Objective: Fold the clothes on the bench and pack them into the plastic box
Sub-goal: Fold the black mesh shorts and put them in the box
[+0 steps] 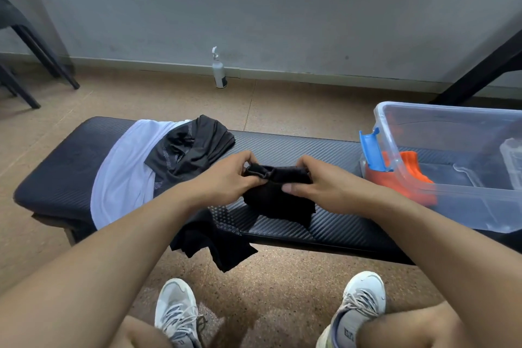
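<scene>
Chair legs point(42, 65): far left of the left hand, black; the seat runs out of frame, so its form is unclear.
Bench point(56, 161): black, woven-look padding, running under both hands; its right end is hidden behind the box.
White garment point(124, 175): left of the left hand, draped over the bench; its near edge hangs over the front, partly covered by the left forearm.
Dark shirt point(192, 147): crumpled, lying partly on the white garment, just beyond the left hand; what kind of top it is cannot be told.
Black cloth point(217, 246): hanging off the bench front below the left forearm; whether it joins the dark shirt is hidden by the arm.
Spray bottle point(219, 73): on the floor by the wall, well beyond the hands.
Left hand point(228, 178): fingers curled, pinching the left end of the small black garment.
Small black garment point(279, 198): held between the two hands over the bench, top edge bunched, lower part drooping onto the padding; type hard to make out.
Right hand point(319, 183): thumb and curled fingers gripping the garment's right end; fingertips hidden behind the fabric.
Shoes point(176, 311): pale trainers on the floor below the hands.
Orange item point(409, 169): folded, inside the box, seen blurred through the wall.
Plastic box point(452, 192): clear, blue latch, right of the right hand; far side cut off by the frame.
</scene>
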`<action>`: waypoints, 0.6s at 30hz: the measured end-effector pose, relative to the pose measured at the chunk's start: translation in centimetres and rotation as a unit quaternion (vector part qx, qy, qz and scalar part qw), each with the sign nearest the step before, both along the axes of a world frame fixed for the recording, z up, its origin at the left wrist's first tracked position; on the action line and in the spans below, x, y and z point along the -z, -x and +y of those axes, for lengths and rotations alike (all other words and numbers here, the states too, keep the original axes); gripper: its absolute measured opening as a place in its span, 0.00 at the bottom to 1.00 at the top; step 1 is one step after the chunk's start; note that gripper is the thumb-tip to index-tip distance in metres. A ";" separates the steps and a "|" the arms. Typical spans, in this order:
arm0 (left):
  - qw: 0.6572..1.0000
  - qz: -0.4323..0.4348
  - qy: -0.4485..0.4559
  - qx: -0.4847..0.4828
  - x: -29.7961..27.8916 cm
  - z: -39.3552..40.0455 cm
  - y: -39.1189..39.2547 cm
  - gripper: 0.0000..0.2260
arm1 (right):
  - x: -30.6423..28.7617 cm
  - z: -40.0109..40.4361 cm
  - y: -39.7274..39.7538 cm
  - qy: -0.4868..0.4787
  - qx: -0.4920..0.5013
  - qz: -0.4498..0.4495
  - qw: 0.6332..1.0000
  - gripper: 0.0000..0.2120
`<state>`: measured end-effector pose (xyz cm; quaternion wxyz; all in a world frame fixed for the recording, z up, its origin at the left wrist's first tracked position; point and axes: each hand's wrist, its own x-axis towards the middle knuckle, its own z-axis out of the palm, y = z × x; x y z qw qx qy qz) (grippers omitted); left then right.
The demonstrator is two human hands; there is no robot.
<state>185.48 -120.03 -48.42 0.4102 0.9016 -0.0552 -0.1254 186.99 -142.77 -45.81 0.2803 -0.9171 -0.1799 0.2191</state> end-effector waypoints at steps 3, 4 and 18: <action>0.999 0.007 0.020 -0.046 1.0 -0.5 -0.7 0.09 | 0.3 0.4 -0.5 -0.025 0.084 0.021 0.996 0.13; 0.998 0.003 0.013 -0.055 1.2 -0.6 -1.0 0.10 | 0.5 0.5 -0.7 0.010 0.081 -0.005 0.997 0.13; 0.990 0.122 0.056 -0.037 1.2 -0.7 -2.2 0.16 | 0.2 2.2 -2.0 0.177 -0.046 -0.014 0.983 0.45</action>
